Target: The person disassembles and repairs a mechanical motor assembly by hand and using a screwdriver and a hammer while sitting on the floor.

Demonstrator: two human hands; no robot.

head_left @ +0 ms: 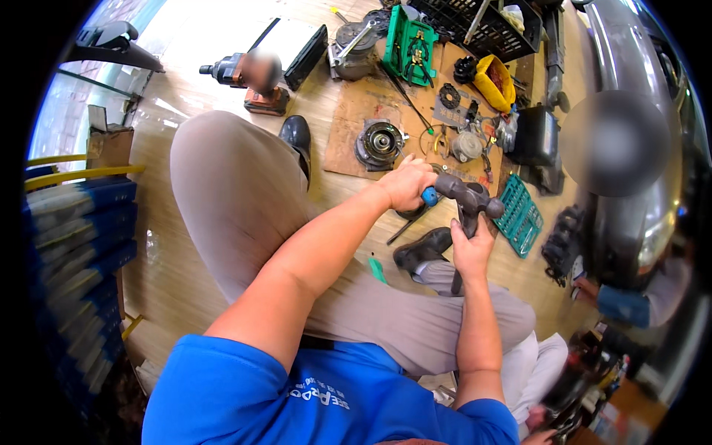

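My right hand is closed around the handle of a ball-peen hammer, just below its dark metal head. Close beside it, my left hand is closed on a tool whose rounded blue end sticks out toward the hammer head. The rest of that tool is hidden by my fingers, so its kind does not show. Just beyond my left hand, a round metal pulley-like part lies on a stained cardboard sheet. A dark rod shows below my left hand.
A cordless impact wrench stands at the far left. Around the cardboard are a green plier case, a yellow container and a teal socket tray. A dark car and another person's sleeve are at right; blue stacked boxes stand left.
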